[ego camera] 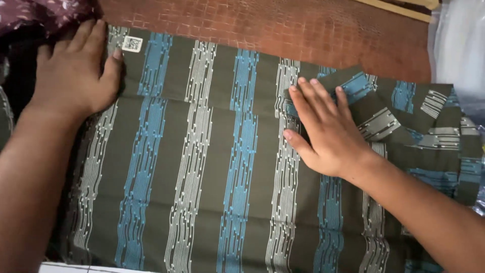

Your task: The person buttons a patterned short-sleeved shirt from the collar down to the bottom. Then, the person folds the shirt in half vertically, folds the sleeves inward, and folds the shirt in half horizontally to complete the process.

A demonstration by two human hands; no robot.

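Striped cloth (202, 167) lies spread flat on brown bench (313, 30). Left hand (76, 71) open, palm down, pressing far-left corner beside white tag (132, 44). Right hand (326, 129) open, fingers spread, flat on cloth just left of folded flap (384, 116). Neither hand grasps.

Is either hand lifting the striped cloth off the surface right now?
No, the left hand and right hand both lie flat, palms down, on the striped cloth.

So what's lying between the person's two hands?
Head view: only flat striped cloth between the left hand and right hand; both press on it.
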